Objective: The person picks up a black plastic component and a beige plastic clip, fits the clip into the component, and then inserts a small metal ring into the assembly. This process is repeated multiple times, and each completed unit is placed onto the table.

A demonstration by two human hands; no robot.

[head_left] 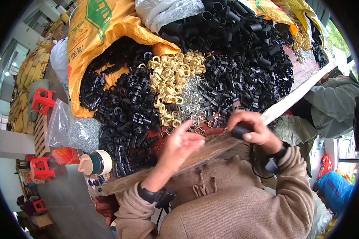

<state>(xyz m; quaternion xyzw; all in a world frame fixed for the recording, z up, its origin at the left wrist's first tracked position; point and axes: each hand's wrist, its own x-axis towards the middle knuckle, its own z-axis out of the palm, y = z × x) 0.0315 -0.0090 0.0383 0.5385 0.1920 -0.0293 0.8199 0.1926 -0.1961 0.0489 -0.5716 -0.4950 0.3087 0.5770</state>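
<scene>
Above the table's wooden front edge (203, 153), my left hand (179, 146) hangs with its fingers stretched apart and nothing in them. Loose metal wire loops (191, 95) lie just beyond it. To the right, my right hand (254, 126) is closed around a short black plastic tube (239, 132), held between thumb and fingers. Small black plastic pieces (237, 85) are heaped behind that hand. Cream-coloured plastic buckles (171, 77) form a pile in the middle, and black plastic fittings with round collars (127, 99) spread to the left.
Larger black tubes (223, 32) are piled at the back beside an orange woven sack (95, 44). A cream and dark-green cup (103, 162) stands at the left table corner. Another person's grey sleeve (333, 105) is at right. Red stools (43, 168) stand on the floor at left.
</scene>
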